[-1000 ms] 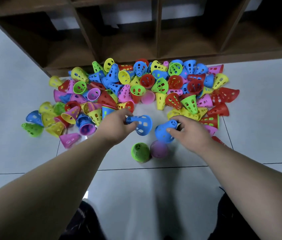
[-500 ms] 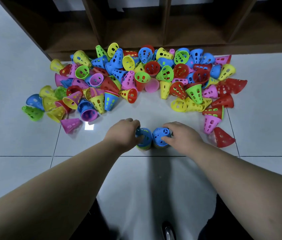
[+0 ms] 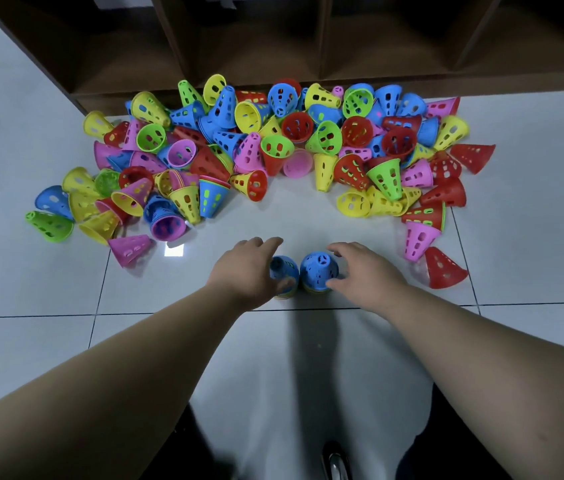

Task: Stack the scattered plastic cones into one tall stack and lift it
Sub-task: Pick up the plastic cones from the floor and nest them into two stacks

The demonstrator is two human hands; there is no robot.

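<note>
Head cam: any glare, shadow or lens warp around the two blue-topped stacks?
Head view: small bright glare patch on the floor left of the left hand; soft shadow runs toward the camera from the blue-topped stacks; wide-angle lens bows the grout lines and shelf; cone pile sharp.

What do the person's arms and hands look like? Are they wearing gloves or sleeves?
No gloves. The left hand and right hand are bare. So are the left arm and right arm: no sleeves, watch, rings or bracelets show.
</note>
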